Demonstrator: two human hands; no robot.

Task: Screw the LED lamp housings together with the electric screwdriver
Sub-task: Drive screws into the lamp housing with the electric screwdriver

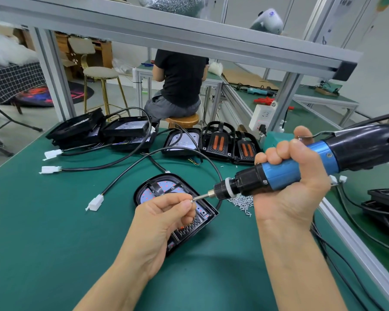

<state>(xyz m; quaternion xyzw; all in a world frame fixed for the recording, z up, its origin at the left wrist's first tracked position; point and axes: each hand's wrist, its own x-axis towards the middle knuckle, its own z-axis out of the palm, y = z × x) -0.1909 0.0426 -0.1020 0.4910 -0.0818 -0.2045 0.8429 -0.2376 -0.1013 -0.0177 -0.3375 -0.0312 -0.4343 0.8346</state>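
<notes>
A black LED lamp housing (164,187) with a pale LED board lies on the green mat, partly hidden under my left hand (166,218). That hand pinches a small screw (191,200) against the bit tip of the electric screwdriver (285,173). My right hand (294,180) grips the screwdriver's blue body and holds it nearly level above the mat, bit pointing left. A pile of loose screws (241,202) lies just right of the housing.
Several more black housings (126,131) and two with orange inserts (218,140) stand along the mat's far side, with black cables and white connectors (96,203). An aluminium frame rail (350,234) edges the mat at right. A person sits beyond, back turned.
</notes>
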